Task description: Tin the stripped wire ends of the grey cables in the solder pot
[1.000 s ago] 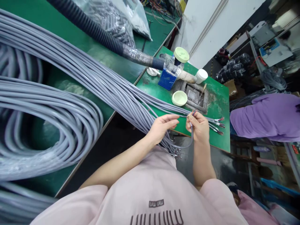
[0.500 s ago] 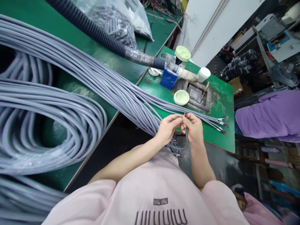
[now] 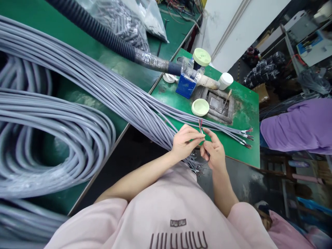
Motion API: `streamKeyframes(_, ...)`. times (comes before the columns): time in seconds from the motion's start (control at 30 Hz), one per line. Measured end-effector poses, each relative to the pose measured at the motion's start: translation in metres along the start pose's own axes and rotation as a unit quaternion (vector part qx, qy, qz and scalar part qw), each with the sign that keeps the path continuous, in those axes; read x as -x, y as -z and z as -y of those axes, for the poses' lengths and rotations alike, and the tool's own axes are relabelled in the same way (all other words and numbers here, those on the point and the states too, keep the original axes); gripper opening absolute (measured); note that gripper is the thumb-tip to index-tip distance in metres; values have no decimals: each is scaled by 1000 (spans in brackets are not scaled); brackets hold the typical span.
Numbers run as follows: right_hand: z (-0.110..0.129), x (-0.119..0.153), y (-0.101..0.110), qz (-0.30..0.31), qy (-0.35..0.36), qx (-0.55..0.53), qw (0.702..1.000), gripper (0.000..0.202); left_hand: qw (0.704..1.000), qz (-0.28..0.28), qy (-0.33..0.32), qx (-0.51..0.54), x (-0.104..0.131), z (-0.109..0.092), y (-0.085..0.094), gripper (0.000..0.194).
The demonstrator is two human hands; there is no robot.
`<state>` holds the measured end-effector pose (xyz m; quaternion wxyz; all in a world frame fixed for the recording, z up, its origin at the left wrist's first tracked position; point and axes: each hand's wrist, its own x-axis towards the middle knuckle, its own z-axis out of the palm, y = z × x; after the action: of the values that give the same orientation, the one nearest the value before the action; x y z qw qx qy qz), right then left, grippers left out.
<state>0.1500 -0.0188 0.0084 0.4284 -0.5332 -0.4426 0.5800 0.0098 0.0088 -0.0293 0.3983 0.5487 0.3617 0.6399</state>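
My left hand [image 3: 187, 141] pinches the end of a grey cable, and thin coloured wires [image 3: 200, 125] stick up from between its fingertips. Just right of it is my right hand [image 3: 213, 149], its index finger raised beside the wires and its fingers apart, holding nothing that I can see. A thick bundle of grey cables [image 3: 124, 93] runs from the upper left down to my hands. Several cable ends with stripped wires [image 3: 246, 138] lie on the green table [image 3: 249, 114] to the right.
Beyond my hands are a square metal pot [image 3: 216, 103], a pale green lid [image 3: 200, 107], a blue box [image 3: 185, 85], a white jar [image 3: 226, 81] and a black hose [image 3: 111, 39]. Coiled grey cables [image 3: 103, 138] lie left. A person in purple [image 3: 298, 126] is at right.
My right hand has come off the wires and its fingers have opened. The wires now stand upright above my left fingertips, and the cable loop below my hands is no longer visible.
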Motion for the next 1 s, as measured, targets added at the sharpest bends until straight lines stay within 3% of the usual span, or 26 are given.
streamKeyframes(0.07, 2, 1, -3, -13, 4, -4, 1000, 55, 993, -46, 79, 71, 2, 1, -2, 19)
streamKeyframes(0.13, 3, 3, -6, -21, 7, -3, 1000, 55, 968, -60, 176, 166, 3, 3, -4, 31)
streamKeyframes(0.23, 1, 5, -8, -20, 5, 13, 1000, 55, 914, 3, 293, 280, 6, 5, -4, 31)
streamKeyframes(0.33, 1, 6, -4, 15, -1, 55, 998, 51, 874, 58, 345, 337, 8, 5, -3, 31)
streamKeyframes(0.57, 30, -9, 8, 3, 73, 174, 982, 17, 838, 141, 373, 373, 14, 3, 1, 37)
streamKeyframes(0.7, 44, -16, -6, 59, 44, 141, 987, 15, 843, 170, 366, 357, 22, 4, 2, 34)
streamKeyframes(1.0, 32, -36, -19, 12, 67, 2, 998, 16, 851, 188, 361, 333, 22, 8, 9, 36)
